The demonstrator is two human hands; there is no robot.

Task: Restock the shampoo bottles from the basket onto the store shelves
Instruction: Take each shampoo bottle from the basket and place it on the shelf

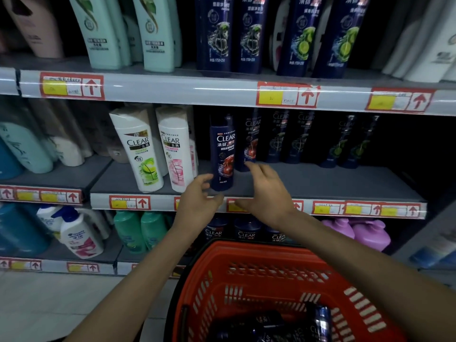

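The store shelves (320,181) fill the view, and below them stands a red basket (246,275) with several dark bottles (319,319) lying in its bottom. On the middle shelf a dark blue shampoo bottle (222,154) stands upright near the front edge, just right of two white bottles (143,154) and in front of a row of similar dark ones. Both hands are raised to either side of its base, holding nothing: the left hand (197,198) with loosely curled fingers just beside it, the right hand (269,193) with fingers spread.
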